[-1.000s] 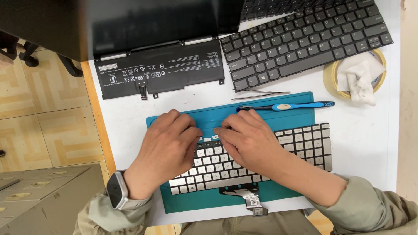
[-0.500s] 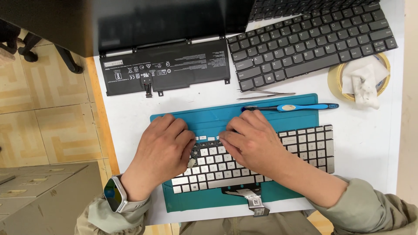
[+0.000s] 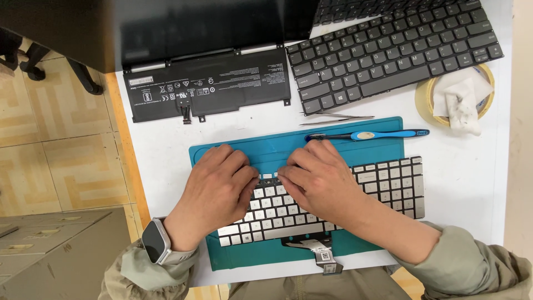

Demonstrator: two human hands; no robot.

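A: Item one, silver keyboard: lies flat on the teal mat, on the white desk. Left hand and right hand rest on its upper row, fingers curled and pressing down at the middle, tips nearly meeting; nothing lifted.

B: Risks?

A: Likely a keycap snapping or springing off under uneven pressure; the ribbon cable at the front edge could crease if the board slides.

B: Containers?

A: Only the tape roll, holding a crumpled white cloth. Loose nearby: toothbrush, tweezers, black battery, dark keyboard.
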